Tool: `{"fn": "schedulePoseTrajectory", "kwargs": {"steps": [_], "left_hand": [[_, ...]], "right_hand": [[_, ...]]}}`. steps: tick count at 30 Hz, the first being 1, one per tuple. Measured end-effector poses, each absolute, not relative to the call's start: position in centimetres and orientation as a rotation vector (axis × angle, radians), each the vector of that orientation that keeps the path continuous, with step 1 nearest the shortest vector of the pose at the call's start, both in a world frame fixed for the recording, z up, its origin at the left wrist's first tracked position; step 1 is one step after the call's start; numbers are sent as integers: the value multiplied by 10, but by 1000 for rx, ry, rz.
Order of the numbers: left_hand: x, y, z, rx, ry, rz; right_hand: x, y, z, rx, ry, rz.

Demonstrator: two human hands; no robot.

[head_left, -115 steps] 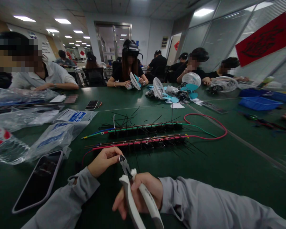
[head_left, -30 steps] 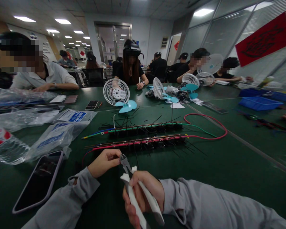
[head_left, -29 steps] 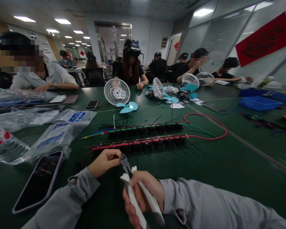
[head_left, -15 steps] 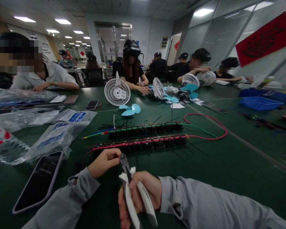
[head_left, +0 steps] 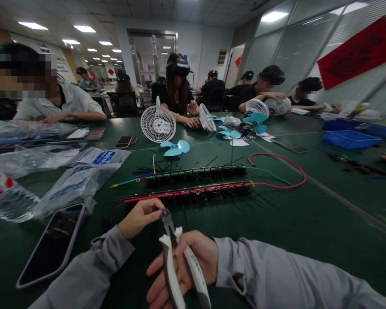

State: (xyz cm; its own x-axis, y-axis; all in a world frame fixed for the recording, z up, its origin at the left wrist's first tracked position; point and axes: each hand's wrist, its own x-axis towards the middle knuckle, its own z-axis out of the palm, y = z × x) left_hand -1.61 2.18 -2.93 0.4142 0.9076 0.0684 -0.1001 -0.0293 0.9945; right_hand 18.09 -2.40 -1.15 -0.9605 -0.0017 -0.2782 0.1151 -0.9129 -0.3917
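Observation:
My right hand (head_left: 196,251) has the white-handled diagonal cutters (head_left: 193,268) between thumb and palm, with several fingers stretched out beyond the left handle. The handles stand apart. The jaws point up and left, to the fingertips of my left hand (head_left: 140,218). Its thumb and forefinger are pinched together; whatever is between them is too small to make out. Just beyond lies a wire bundle (head_left: 193,192) with a red wire along it and black cable tie tails sticking out. Behind that is a second bundle (head_left: 199,171) with green and blue wires.
A phone (head_left: 53,244) and clear plastic bags (head_left: 80,180) lie at left, beside a water bottle (head_left: 11,197). Farther back are a white fan grille (head_left: 158,124) and blue fan blades (head_left: 176,148). Blue trays (head_left: 350,139) stand at right. Other people sit around the table.
The fingers of my right hand have spread away from the left handle. My left hand is almost still. Across the table, a person has shifted a fan grille to the left and raised a hand.

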Motion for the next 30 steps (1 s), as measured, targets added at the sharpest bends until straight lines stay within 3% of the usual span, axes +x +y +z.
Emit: {"fn": "schedulePoseTrajectory", "kwargs": {"steps": [12,30], "left_hand": [[-16,22,-29,1329,783,960],[-17,22,-30,1332,811,962]], "right_hand": [[180,-19,-41,208,681,-3061],[188,-23,-15,338,772,-3039]]}}
